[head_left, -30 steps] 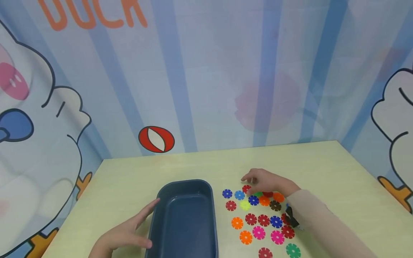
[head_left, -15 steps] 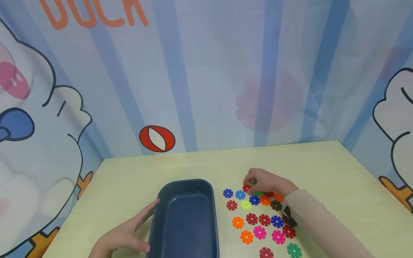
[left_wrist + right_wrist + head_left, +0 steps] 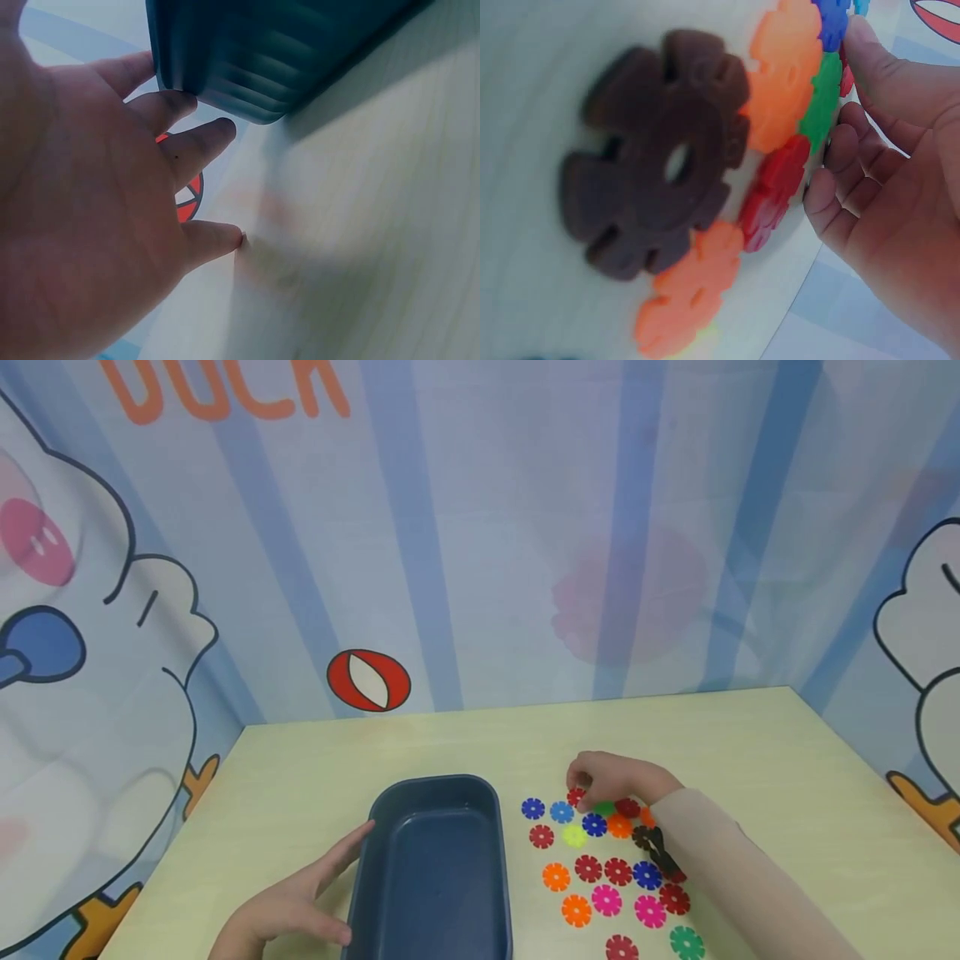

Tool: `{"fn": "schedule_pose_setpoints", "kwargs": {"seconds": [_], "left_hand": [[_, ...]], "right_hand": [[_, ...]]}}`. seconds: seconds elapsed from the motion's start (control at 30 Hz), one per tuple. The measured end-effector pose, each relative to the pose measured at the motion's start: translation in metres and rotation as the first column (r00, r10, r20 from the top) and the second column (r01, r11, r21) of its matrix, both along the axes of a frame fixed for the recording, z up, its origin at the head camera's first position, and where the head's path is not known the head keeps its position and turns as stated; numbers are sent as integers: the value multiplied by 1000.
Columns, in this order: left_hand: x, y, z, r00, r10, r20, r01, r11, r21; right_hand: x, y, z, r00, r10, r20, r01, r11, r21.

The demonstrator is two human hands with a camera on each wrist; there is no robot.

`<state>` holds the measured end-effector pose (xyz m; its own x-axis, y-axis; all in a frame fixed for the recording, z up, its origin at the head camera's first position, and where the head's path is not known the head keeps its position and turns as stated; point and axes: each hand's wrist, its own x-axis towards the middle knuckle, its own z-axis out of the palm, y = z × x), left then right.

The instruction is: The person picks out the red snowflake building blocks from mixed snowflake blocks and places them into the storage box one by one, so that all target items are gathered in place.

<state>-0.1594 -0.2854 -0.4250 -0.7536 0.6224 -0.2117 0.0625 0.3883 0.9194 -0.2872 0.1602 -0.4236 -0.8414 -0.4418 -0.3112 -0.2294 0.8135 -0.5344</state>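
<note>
Operator: Where is the red disc (image 3: 576, 797)?

Guide: On the tabletop (image 3: 450, 739), at the end of the disc group closest to the far edge. It sits directly at the fingertips of your right hand (image 3: 617, 777).

Operator: What is the state of those fingers?

Guide: Narrow. Your thumb and forefinger curl about the red disc; how firm the pinch is, you cannot tell. In the right wrist view, the green disc (image 3: 825, 94) lies just beside your thumb.

Operator: And the left hand (image 3: 288, 906)?

Guide: Spread wide, fingers nearly straight, touching the left side of the blue tray (image 3: 442, 877).

Operator: Which relation matters most?

Guide: By judgement, disc to tray. The tray lies left of the red disc, its long axis pointing toward the tabletop's far edge. A light-blue disc (image 3: 562, 812) and a dark-blue disc (image 3: 533, 808) lie between. The red disc is round, so it has no long axis. Your right hand is nearer to it; your left is well apart, across the tray.
</note>
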Motion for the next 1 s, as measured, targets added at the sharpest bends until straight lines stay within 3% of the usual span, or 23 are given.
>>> {"fn": "schedule_pose_setpoints", "kwargs": {"seconds": [0.63, 0.8, 1.0], "left_hand": [[-1, 1, -1, 1000, -7, -17, 7, 1000, 0], [-1, 1, -2, 1000, -5, -26, 5, 1000, -7], [-1, 0, -3, 1000, -6, -29, 5, 1000, -4]], "right_hand": [[1, 6, 0, 1000, -8, -11, 7, 989, -145], [-1, 6, 7, 1000, -6, -21, 1, 982, -191], [1, -3, 24, 996, 73, -51, -84, 958, -273]]}}
